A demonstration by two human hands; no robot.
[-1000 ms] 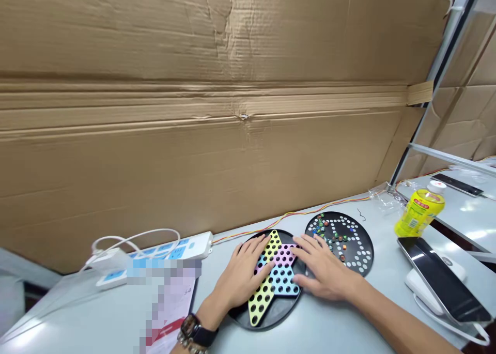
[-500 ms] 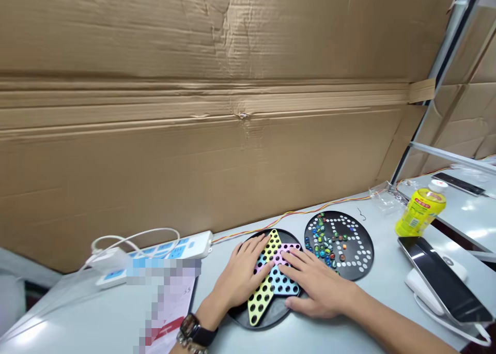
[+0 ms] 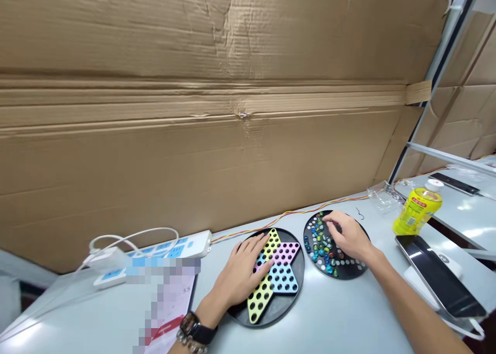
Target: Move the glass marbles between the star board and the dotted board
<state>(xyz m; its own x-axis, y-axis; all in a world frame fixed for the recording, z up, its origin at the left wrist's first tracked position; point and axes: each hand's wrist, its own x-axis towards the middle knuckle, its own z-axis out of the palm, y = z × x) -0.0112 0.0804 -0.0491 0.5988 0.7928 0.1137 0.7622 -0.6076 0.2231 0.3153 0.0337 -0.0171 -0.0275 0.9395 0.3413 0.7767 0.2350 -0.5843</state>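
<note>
My left hand (image 3: 238, 274) lies flat, fingers stretched out, over the left side of a Chinese checkers board (image 3: 284, 279). This star of yellow, pink and blue points is dotted with holes and sits in a round black tray (image 3: 277, 315). Over a second round black board (image 3: 349, 274), marked with white dots, hovers my right hand (image 3: 349, 235). Its thumb and index finger are bent and slightly apart, with the tips close to the marbles. Loose glass marbles (image 3: 321, 245) of several colours cover that board's left side. Its right part is partly hidden under my hand.
A power strip (image 3: 194, 245) with white cables and a paper sheet (image 3: 180, 297) lie at left. On the right stand a yellow drink bottle (image 3: 418, 206) and a phone (image 3: 439, 276) resting on a white device. A cardboard wall (image 3: 217, 157) closes the back.
My right hand has left the star board and moved right and away from me, over the marbles. My left hand stays where it was.
</note>
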